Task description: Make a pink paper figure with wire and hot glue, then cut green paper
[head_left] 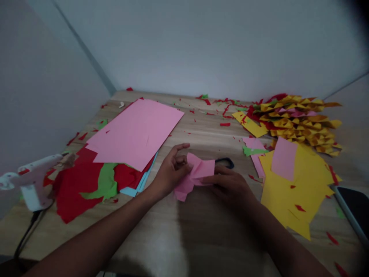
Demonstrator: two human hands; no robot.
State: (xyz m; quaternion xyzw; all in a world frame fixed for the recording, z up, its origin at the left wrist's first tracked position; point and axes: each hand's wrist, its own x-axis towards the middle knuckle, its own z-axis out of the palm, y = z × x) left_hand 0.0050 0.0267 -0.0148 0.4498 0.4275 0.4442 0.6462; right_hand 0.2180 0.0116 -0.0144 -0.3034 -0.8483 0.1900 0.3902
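Observation:
A small folded piece of pink paper is held between my two hands above the front middle of the table. My left hand pinches its left side between thumb and fingers, the index finger stretched out above. On the right edge, my right hand grips the paper with thumb and fingertips. Creases run from the paper's middle, and a flap hangs down at the lower left. Just behind my right hand shows a dark loop, perhaps a scissors handle; the rest of it is hidden.
Pink sheets lie at left over blue and red paper. A white glue gun with a cord stands at far left. At right are yellow paper, a folded yellow paper piece and a phone. Scraps litter the wooden table.

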